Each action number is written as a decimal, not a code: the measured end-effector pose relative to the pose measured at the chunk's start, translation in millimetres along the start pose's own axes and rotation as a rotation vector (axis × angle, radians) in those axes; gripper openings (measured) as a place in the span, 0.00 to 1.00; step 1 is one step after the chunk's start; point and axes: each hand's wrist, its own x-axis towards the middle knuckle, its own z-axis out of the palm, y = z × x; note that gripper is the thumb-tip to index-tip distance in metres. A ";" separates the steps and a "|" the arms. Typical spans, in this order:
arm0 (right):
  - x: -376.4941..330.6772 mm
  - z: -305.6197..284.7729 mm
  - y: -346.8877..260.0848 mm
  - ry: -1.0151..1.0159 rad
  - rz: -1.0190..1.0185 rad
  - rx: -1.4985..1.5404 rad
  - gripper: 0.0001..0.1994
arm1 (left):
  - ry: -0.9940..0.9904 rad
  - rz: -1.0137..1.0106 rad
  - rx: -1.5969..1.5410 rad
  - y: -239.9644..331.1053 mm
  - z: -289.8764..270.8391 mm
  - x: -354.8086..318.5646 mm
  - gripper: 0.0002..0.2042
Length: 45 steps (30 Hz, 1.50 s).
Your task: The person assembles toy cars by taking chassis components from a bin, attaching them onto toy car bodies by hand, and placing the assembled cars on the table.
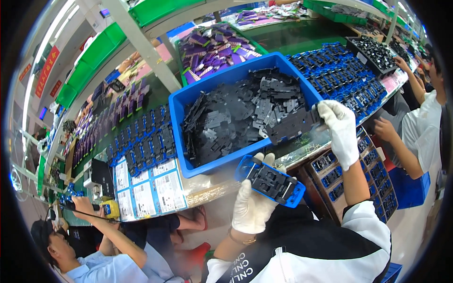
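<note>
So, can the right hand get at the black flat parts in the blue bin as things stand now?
Probably yes. The right hand is at the rim of the open blue bin, already pinching one of the black flat parts. Nothing covers the pile. The left hand holds a blue fixture below.

Both gloves white: left hand (255, 200), right hand (339, 129). Frame (271, 181) bright blue with black insert. Bin (181, 111) blue, filled with black flat parts (240, 115). Far trays (212, 49) purple. Right racks (339, 75) blue-black. Overhead shelf edges (87, 68) green.

Blue rectangular frame (270, 181) with a black insert seated in it, tilted, held below the bin. Flat black plate (293, 126), dark, lifted over the bin's right corner.
</note>
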 end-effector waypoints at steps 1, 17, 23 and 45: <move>-11.0 7.9 -0.9 -0.014 0.056 0.042 0.15 | 0.027 0.054 0.130 -2.6 0.2 0.3 0.36; -38.7 58.9 18.1 -0.550 -0.935 -0.836 0.20 | 0.138 0.183 0.138 8.7 -14.6 -3.3 0.35; -44.7 60.3 24.1 -0.394 -0.817 -0.837 0.21 | 0.091 0.203 0.061 12.6 -23.2 -1.6 0.37; -104.4 97.2 16.0 -0.247 -0.799 -0.808 0.27 | 0.188 0.448 0.288 -3.7 -37.1 10.2 0.30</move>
